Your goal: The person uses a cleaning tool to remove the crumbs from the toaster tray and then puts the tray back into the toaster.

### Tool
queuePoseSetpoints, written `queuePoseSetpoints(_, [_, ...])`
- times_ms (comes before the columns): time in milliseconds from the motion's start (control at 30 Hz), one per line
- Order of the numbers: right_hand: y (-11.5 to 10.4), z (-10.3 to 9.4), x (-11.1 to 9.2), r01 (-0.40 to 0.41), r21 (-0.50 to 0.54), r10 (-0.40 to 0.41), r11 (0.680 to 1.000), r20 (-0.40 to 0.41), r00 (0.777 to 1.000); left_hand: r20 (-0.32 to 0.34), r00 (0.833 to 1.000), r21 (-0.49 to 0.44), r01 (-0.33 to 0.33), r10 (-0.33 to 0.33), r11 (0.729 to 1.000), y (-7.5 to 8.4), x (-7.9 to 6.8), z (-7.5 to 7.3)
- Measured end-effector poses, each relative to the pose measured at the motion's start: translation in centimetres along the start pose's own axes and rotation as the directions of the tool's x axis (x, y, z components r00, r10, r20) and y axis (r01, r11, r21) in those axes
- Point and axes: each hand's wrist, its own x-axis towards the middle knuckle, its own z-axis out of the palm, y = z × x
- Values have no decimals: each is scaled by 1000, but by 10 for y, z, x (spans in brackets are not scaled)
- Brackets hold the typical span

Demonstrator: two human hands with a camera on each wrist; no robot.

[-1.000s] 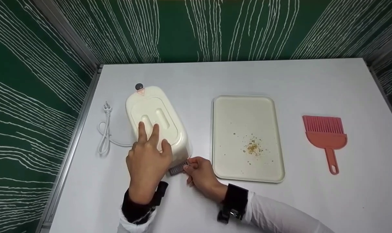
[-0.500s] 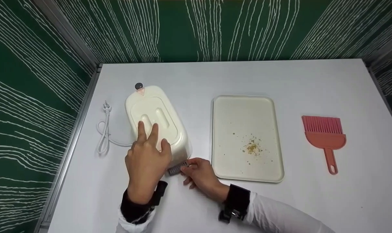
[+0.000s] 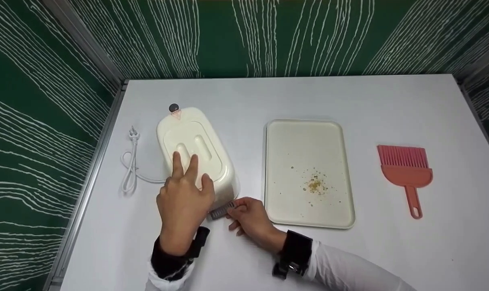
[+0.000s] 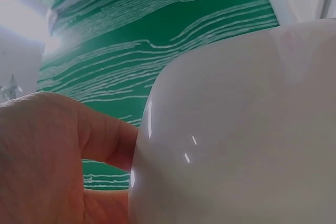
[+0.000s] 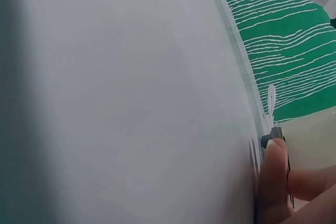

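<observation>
A cream toaster (image 3: 214, 151) with two long oblong recesses in its top stands at the left of the table. My left hand (image 3: 184, 206) lies on its near part, index and middle fingers spread straight over the top. In the left wrist view, part of that hand (image 4: 47, 150) touches the toaster's smooth rounded side (image 4: 226, 129). A grey slatted crumb tray (image 3: 220, 211) sticks out low at the toaster's near end. My right hand (image 3: 254, 222) pinches the crumb tray's right part; the right wrist view has the thumb (image 5: 274, 174) against its dark edge (image 5: 277, 132).
Right of the toaster lies a cream serving tray (image 3: 301, 139) with brown crumbs (image 3: 316, 185). Farther right is a red brush in a dustpan (image 3: 407, 173). The toaster's white cord and plug (image 3: 133, 161) lie bundled at left. Green patterned walls (image 3: 228, 40) border the table.
My right fingertips have shifted slightly left along the crumb tray, with the lower fingers a little more spread. My left hand and the toaster look unmoved.
</observation>
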Motion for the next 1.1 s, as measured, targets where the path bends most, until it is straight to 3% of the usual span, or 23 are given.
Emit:
queuePoseSetpoints(267, [-2, 0, 1, -7, 34, 7, 999, -18, 1000, -19, 999, 2, -31, 31, 1000, 1, -1, 2])
queuePoseSetpoints(733, [-3, 3, 4, -10, 56, 11, 998, -25, 1000, -8, 1000, 43, -20, 21, 999, 1, 0, 1])
queuePoseSetpoints(1100, [-1, 5, 3, -7, 67, 9, 998, -27, 1000, -42, 998, 47, -49, 51, 998, -1, -1, 2])
